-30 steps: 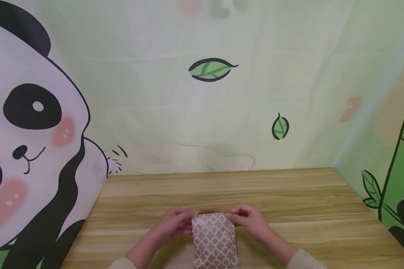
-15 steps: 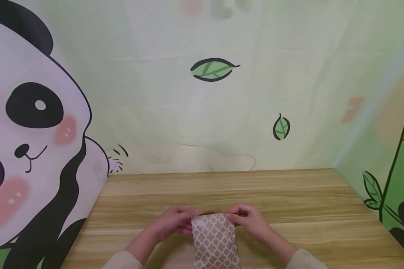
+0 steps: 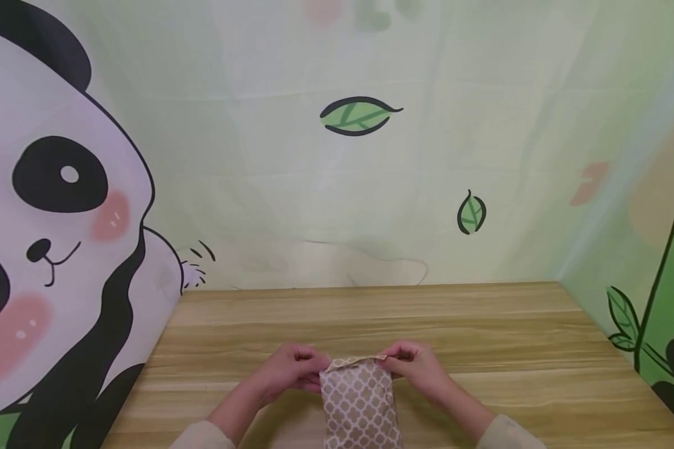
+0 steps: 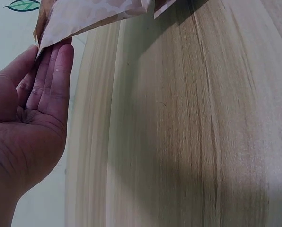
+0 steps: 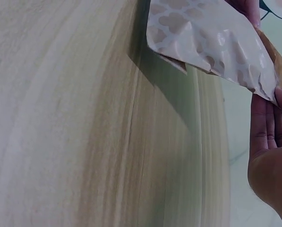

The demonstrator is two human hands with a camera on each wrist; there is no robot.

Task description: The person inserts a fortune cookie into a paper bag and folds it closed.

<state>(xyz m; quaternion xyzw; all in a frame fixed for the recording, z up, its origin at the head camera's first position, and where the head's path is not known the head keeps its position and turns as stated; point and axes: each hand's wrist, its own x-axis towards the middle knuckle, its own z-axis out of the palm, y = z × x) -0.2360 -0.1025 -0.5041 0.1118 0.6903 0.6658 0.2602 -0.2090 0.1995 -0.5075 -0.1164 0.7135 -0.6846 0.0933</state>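
Note:
A tan paper bag (image 3: 361, 408) with a white lattice pattern is held upright above the table, its lower end cut off by the head view's bottom edge. My left hand (image 3: 292, 369) pinches its upper left corner between thumb and fingers. At the upper right corner my right hand (image 3: 418, 368) pinches the paper the same way. A narrow patterned strip of paper runs along the top between the two hands. In the right wrist view the creased bag (image 5: 202, 40) shows plain brown paper behind its edge. Whether anything is inside cannot be seen.
The wood-grain table (image 3: 247, 324) extends behind and to both sides of the hands. A pale green backdrop (image 3: 247, 156) with printed leaves rises at its far edge. A printed panda (image 3: 62, 249) covers the left side, and a green bamboo print (image 3: 671, 299) the right.
Along the bag's top, a patterned strip now shows bent over where brown paper was visible behind the edge. Both hands keep their grip at the corners and have barely moved.

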